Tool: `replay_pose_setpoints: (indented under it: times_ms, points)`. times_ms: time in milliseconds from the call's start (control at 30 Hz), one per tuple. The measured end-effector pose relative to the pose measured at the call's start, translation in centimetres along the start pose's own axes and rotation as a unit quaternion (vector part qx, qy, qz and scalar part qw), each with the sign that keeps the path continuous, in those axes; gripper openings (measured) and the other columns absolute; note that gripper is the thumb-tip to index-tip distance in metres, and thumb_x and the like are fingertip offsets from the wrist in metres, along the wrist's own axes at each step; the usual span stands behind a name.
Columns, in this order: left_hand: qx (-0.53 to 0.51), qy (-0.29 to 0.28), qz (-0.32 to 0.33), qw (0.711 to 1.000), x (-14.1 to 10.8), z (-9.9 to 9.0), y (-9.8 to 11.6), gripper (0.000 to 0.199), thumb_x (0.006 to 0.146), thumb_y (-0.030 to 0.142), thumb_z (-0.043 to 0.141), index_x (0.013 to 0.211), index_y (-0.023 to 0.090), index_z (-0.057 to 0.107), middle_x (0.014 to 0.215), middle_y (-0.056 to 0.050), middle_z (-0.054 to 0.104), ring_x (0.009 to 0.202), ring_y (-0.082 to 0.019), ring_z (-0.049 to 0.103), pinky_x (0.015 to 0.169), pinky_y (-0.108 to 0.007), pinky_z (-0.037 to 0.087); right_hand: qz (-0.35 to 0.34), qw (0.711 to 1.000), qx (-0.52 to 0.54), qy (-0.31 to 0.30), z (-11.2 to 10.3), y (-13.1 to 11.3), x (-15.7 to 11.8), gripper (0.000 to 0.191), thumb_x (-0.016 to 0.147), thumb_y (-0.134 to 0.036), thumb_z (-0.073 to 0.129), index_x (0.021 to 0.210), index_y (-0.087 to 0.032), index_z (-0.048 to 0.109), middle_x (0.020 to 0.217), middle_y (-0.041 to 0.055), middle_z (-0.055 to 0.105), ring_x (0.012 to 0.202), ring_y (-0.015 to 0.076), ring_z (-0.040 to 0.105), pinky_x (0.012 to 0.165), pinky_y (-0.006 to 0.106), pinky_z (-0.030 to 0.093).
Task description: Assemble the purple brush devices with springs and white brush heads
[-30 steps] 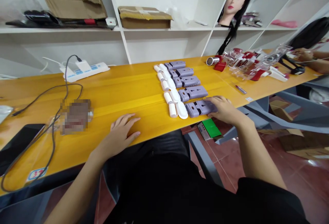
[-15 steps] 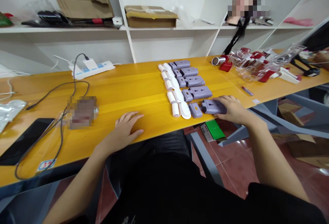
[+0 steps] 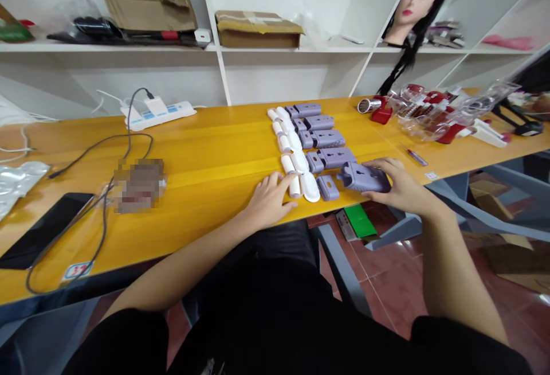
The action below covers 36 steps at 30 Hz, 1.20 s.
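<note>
Five rows of parts run back across the glossy yellow wooden table (image 3: 206,157), and in the nearest row my right hand (image 3: 400,188) has the right end of an oblong, grey-purple plastic case (image 3: 365,178), thumb along the near side and fingers over the far side. It sits by the table's front edge, its left end pointing toward a small, grey-purple plastic cap (image 3: 329,188), just apart from it. Whether the case is lifted clear of the wood I cannot tell. My left hand (image 3: 267,202) is loosely spread with nothing in its grip; one fingertip is right by a short white cylinder (image 3: 294,187), though I cannot tell if they touch. Beside that cylinder lies a flat white oval piece (image 3: 310,188). I judge the case light and stiff, with smooth sides that could slip under dry fingers. Its long side walls look best to pinch, leaving the dark slot on top uncovered. The cylinder, being round, might roll if nudged.
</note>
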<state>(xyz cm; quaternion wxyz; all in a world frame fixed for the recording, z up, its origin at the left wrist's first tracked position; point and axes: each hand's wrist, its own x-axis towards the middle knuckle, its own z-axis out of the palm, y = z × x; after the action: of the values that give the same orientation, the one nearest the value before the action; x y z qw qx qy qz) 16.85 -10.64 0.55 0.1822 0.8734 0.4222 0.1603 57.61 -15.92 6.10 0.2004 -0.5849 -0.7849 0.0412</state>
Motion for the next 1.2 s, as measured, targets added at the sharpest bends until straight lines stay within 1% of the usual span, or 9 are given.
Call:
replay_pose_setpoints:
  times_ms: [133, 300, 367, 467, 600, 767, 900, 1067, 1200]
  points:
    - [0.012, 0.032, 0.032, 0.999, 0.3, 0.9, -0.2, 0.057, 0.106, 0.036, 0.078, 0.160, 0.026, 0.060, 0.162, -0.018, 0.058, 0.144, -0.040, 0.065, 0.125, -0.062, 0.055, -0.016, 0.999, 0.027, 0.021, -0.1, -1.8, 0.1, 0.076, 0.090, -0.069, 0.088, 0.151, -0.028, 0.070, 0.142, 0.0170, 0.070, 0.135, 0.0455, 0.067, 0.119, 0.067, 0.058]
    - [-0.019, 0.045, 0.080, 0.996, 0.1, 1.0, -1.0, 0.043, 0.105, 0.030, 0.077, 0.145, 0.024, 0.065, 0.163, -0.018, 0.058, 0.151, -0.039, 0.063, 0.129, -0.061, 0.053, -0.048, 0.998, 0.043, 0.014, 0.0, -4.6, 0.7, 0.077, 0.090, -0.066, 0.089, 0.154, -0.028, 0.068, 0.143, 0.0171, 0.068, 0.136, 0.0462, 0.067, 0.119, 0.070, 0.058]
    - [-0.041, 0.036, 0.092, 0.994, -0.3, 0.5, -1.5, 0.038, 0.103, 0.029, 0.079, 0.138, 0.024, 0.066, 0.161, -0.017, 0.059, 0.154, -0.039, 0.060, 0.130, -0.061, 0.051, -0.065, 0.996, 0.051, 0.014, -0.1, -5.9, 1.0, 0.077, 0.091, -0.063, 0.090, 0.155, -0.029, 0.067, 0.144, 0.0167, 0.067, 0.137, 0.0459, 0.066, 0.119, 0.071, 0.057]
    - [-0.076, 0.018, 0.081, 0.994, -1.6, -0.8, -2.5, 0.031, 0.101, 0.027, 0.078, 0.130, 0.026, 0.066, 0.150, -0.013, 0.068, 0.147, -0.037, 0.065, 0.129, -0.063, 0.051, -0.093, 0.994, 0.061, 0.001, 0.3, -8.1, 1.5, 0.076, 0.092, -0.057, 0.091, 0.158, -0.030, 0.064, 0.147, 0.0170, 0.065, 0.138, 0.0457, 0.065, 0.119, 0.071, 0.057]
    - [-0.135, 0.022, 0.080, 0.987, -4.3, -3.0, -4.7, 0.022, 0.101, 0.027, 0.076, 0.121, 0.028, 0.067, 0.141, -0.008, 0.071, 0.138, -0.032, 0.069, 0.128, -0.058, 0.052, -0.133, 0.988, 0.061, -0.042, 2.0, -12.3, 3.2, 0.073, 0.093, -0.050, 0.089, 0.158, -0.028, 0.063, 0.144, 0.0172, 0.065, 0.136, 0.0450, 0.065, 0.118, 0.069, 0.057]
    - [-0.150, 0.076, 0.030, 0.985, -8.2, -5.4, -9.1, 0.037, 0.095, 0.028, 0.079, 0.128, 0.028, 0.065, 0.142, -0.008, 0.074, 0.134, -0.032, 0.072, 0.124, -0.057, 0.056, -0.176, 0.979, 0.017, -0.097, 6.0, -18.0, 6.3, 0.071, 0.090, -0.042, 0.092, 0.153, -0.022, 0.065, 0.143, 0.0186, 0.066, 0.136, 0.0445, 0.063, 0.120, 0.065, 0.054]
    - [-0.182, 0.102, -0.063, 0.976, -10.8, -6.5, -12.3, 0.066, 0.088, 0.032, 0.084, 0.149, 0.028, 0.058, 0.150, -0.013, 0.072, 0.137, -0.035, 0.074, 0.123, -0.061, 0.058, -0.196, 0.971, -0.020, -0.138, 9.2, -21.3, 8.3, 0.063, 0.092, -0.048, 0.092, 0.144, -0.019, 0.069, 0.136, 0.0177, 0.069, 0.129, 0.0426, 0.065, 0.118, 0.063, 0.053]
    - [-0.236, 0.092, -0.105, 0.962, -12.3, -6.6, -13.7, 0.083, 0.087, 0.039, 0.085, 0.161, 0.029, 0.048, 0.157, -0.015, 0.070, 0.140, -0.034, 0.074, 0.126, -0.063, 0.057, -0.180, 0.972, 0.002, -0.153, 12.1, -22.5, 9.7, 0.066, 0.094, -0.045, 0.093, 0.148, -0.019, 0.065, 0.140, 0.0176, 0.067, 0.133, 0.0409, 0.065, 0.115, 0.058, 0.054]
    - [-0.237, 0.088, -0.103, 0.962, -12.4, -6.6, -13.6, 0.085, 0.090, 0.037, 0.083, 0.166, 0.029, 0.045, 0.164, -0.016, 0.065, 0.143, -0.033, 0.071, 0.126, -0.061, 0.057, -0.157, 0.976, 0.011, -0.150, 12.7, -21.9, 10.2, 0.070, 0.093, -0.041, 0.095, 0.152, -0.018, 0.064, 0.144, 0.0197, 0.066, 0.136, 0.0438, 0.065, 0.116, 0.063, 0.055]
